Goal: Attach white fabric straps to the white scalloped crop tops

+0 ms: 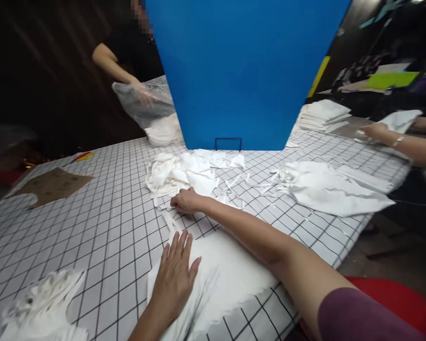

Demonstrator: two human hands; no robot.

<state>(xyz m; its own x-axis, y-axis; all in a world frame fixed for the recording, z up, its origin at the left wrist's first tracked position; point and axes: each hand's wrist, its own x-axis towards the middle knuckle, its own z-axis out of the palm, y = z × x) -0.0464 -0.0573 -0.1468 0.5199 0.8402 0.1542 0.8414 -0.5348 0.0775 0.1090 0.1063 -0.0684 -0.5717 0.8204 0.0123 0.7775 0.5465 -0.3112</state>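
My left hand (175,274) lies flat, fingers spread, on a white cloth piece (227,274) at the near edge of the checked table (102,222). My right hand (185,201) reaches forward across the table, its fingers closed on a narrow white cloth strip (171,220) at the edge of a heap of white scraps (184,173). That strip runs back toward the cloth under my left hand.
A tall blue divider (241,71) stands behind the scraps. More white cloth (333,189) lies to the right, a folded stack (323,116) behind it. Another person's hand (376,130) works at right; a person at back left holds a plastic bag (145,106). Brown cardboard (51,184) lies at left.
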